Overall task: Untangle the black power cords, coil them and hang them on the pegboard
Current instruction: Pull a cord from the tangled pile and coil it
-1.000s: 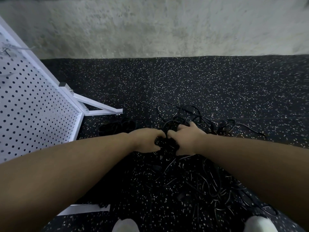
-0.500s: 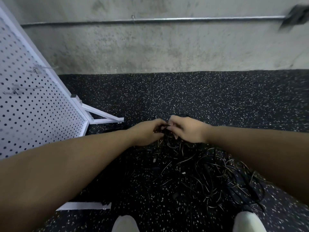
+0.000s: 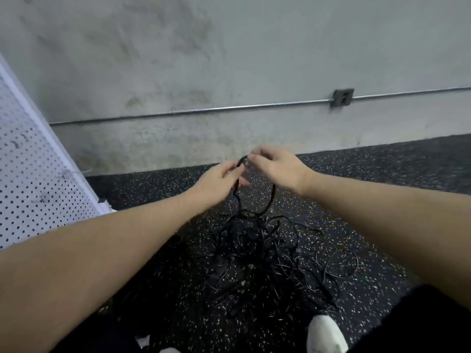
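A tangle of black power cords (image 3: 257, 253) lay on the speckled floor (image 3: 382, 174), beside the white pegboard (image 3: 33, 179) at left. Compared with a second before, both hands had risen from the pile, drawing one cord loop (image 3: 270, 200) up; untangling had only begun. The left hand (image 3: 216, 182) and right hand (image 3: 275, 166) each pinched that loop with curled fingers. No brand, label or writing was readable.

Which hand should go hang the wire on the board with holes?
Probably the left hand. It is on the same side as the pegboard. The right hand is farther away. Both pinch the cord loop, still joined to the tangle.
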